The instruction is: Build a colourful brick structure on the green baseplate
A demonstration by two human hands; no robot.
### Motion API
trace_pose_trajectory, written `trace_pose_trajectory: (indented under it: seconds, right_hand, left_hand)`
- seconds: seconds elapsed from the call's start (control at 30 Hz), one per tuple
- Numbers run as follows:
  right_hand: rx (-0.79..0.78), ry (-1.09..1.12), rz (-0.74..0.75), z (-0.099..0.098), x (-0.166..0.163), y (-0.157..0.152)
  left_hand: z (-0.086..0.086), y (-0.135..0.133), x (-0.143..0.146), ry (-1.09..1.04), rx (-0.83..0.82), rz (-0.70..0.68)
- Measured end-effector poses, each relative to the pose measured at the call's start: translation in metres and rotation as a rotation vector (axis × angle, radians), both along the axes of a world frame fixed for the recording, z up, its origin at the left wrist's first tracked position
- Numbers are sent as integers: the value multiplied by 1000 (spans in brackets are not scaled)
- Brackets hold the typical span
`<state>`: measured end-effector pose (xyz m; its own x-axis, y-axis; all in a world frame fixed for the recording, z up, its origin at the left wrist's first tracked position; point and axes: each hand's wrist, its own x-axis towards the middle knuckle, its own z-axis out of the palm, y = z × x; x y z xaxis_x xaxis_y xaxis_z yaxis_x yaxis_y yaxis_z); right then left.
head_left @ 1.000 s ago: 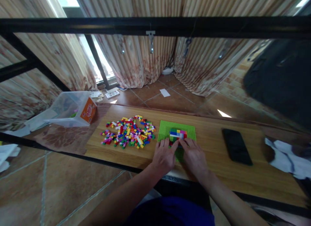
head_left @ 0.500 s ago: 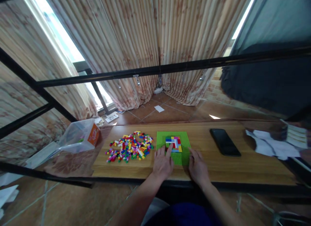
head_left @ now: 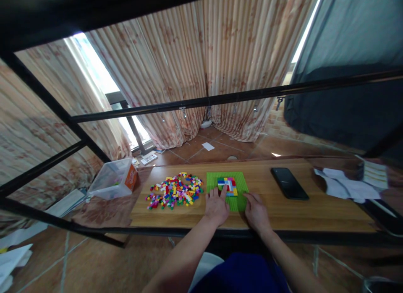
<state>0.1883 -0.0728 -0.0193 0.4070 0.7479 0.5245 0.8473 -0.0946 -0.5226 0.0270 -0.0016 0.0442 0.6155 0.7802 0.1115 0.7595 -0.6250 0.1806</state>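
A green studded baseplate (head_left: 210, 177) lies flat on the wooden table. Built up on it is a square patch of toy bricks (head_left: 231, 181) in blue, red, white, yellow and other colours. My left hand (head_left: 217, 207) rests over the plate's near left part, its index finger stretched onto the bricks and the other fingers laid out; no brick shows in it. At the near right edge of the plate, my right hand (head_left: 257, 212) has its fingers curled against the border. Its thumb is hard to make out. Left of the plate spreads a pile of loose bricks (head_left: 178, 190).
A black phone (head_left: 289, 183) lies on the table (head_left: 264, 175) to the right, with crumpled papers (head_left: 346, 184) beyond it. A clear plastic box (head_left: 111, 179) with an orange label stands off the table's left end. Black metal bars (head_left: 189, 103) cross behind the table.
The view has shifted slightly, so the table things appear a little displaced. The left index finger still touches the bricks, and the right hand stays at the plate's edge.
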Motion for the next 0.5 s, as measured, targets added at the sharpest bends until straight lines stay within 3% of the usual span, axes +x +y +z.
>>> trace_pose_trajectory:
  seconds: [0.5]
  right_hand:
    - [-3,-46,25,-7,6,-1]
  left_hand:
    - [-11,-5,-4,-63,36,-6]
